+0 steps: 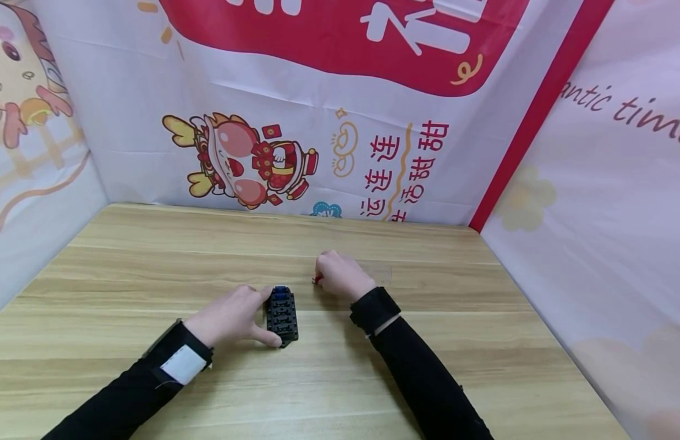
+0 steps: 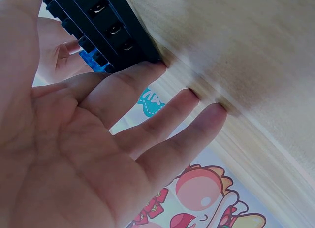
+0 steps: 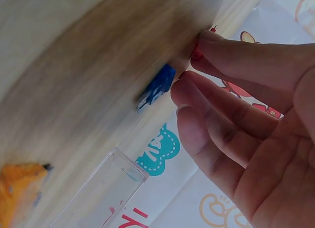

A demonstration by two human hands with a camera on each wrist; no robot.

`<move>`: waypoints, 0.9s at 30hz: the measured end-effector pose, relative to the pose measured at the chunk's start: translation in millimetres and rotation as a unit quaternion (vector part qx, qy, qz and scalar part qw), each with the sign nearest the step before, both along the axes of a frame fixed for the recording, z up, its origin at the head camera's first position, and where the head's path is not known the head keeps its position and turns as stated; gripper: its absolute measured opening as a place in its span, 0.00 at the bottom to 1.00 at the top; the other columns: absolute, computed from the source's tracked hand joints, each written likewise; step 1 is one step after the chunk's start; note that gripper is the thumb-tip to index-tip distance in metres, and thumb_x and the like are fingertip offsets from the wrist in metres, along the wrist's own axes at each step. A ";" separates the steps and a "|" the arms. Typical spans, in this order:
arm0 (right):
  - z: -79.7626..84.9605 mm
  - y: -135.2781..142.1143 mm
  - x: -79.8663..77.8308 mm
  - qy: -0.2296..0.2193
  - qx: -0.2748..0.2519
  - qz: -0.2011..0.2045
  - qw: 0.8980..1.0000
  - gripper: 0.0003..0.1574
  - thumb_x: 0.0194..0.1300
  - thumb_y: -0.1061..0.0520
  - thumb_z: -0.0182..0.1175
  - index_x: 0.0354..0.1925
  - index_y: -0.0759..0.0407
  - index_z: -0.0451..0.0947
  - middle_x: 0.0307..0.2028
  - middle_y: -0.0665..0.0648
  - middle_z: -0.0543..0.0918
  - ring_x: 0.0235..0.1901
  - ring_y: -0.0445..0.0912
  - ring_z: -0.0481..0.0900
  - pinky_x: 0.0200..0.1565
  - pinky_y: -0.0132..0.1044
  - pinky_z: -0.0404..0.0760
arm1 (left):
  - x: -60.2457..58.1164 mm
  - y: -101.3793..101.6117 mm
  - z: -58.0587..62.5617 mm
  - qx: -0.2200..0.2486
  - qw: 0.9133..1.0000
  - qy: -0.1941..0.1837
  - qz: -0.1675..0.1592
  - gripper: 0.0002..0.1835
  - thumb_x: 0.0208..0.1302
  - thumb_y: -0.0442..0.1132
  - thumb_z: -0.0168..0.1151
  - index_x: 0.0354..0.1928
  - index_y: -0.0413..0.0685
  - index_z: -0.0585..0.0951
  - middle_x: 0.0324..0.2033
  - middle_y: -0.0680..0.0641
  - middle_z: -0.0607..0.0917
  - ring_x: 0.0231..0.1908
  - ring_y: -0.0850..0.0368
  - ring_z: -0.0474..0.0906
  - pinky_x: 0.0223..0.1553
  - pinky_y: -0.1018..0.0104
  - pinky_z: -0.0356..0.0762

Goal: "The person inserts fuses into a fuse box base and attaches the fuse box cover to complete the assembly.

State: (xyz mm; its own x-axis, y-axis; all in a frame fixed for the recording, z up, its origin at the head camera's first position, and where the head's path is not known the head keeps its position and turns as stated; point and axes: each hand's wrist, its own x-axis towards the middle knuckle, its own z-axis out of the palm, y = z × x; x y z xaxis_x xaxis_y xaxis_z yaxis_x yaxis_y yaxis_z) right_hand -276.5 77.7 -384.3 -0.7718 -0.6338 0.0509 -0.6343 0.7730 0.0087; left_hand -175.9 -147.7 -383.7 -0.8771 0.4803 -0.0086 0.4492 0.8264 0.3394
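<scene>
while left fingers grip a black block, right fingers pinch what looks like a small, half-hidden red piece.

Red piece partly hidden

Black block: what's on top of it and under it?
A blue piece sits on top of the black block, at its far end. Whatever lies underneath is hidden by the block itself.

"Any room by the black block?"
"Yes, bare tabletop on its near side."
"Obstacles?"
"Left hand against its left; right hand and clear box to its far right."
</scene>
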 end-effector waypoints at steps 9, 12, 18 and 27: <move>0.4 0.8 0.1 -0.008 -0.008 -0.002 1.000 0.12 0.57 0.60 0.65 0.20 0.51 0.75 0.27 0.49 0.74 0.24 0.41 0.69 0.24 0.30 0.66 | -0.7 -0.1 -0.3 -0.002 1.000 -0.002 0.003 0.59 0.36 0.71 0.69 0.64 0.33 0.68 0.52 0.36 0.77 0.47 0.53 0.75 0.50 0.53 0.70; 1.0 0.8 -0.1 -0.006 -0.005 -0.002 1.000 0.12 0.57 0.59 0.65 0.20 0.51 0.75 0.26 0.49 0.74 0.24 0.41 0.69 0.24 0.31 0.66 | -0.5 0.0 -0.2 -0.003 1.000 -0.002 0.003 0.59 0.36 0.71 0.69 0.64 0.33 0.68 0.52 0.36 0.77 0.46 0.54 0.74 0.50 0.53 0.70; 2.1 -0.2 -0.1 -0.012 0.000 -0.009 1.000 0.10 0.55 0.60 0.65 0.21 0.52 0.75 0.26 0.50 0.74 0.24 0.42 0.69 0.24 0.31 0.66 | -0.4 -0.1 -0.1 -0.002 1.000 -0.003 0.003 0.59 0.36 0.70 0.69 0.64 0.33 0.68 0.52 0.36 0.77 0.46 0.54 0.74 0.50 0.53 0.70; 2.7 -1.8 0.5 -0.014 -0.007 -0.009 1.000 0.10 0.54 0.63 0.64 0.23 0.52 0.74 0.25 0.49 0.74 0.25 0.42 0.70 0.25 0.31 0.67 | 0.0 0.5 0.9 0.001 1.000 -0.007 0.005 0.58 0.36 0.70 0.70 0.64 0.33 0.68 0.52 0.37 0.77 0.42 0.56 0.73 0.50 0.54 0.70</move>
State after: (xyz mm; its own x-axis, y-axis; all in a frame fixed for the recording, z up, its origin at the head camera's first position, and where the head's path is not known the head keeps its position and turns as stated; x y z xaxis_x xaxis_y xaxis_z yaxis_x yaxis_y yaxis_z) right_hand -276.1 75.9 -381.6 -0.7846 -0.6188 0.0386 -0.6197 0.7846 -0.0193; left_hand -175.9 -147.2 -382.8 -0.8821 0.4707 -0.0202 0.4351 0.8303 0.3482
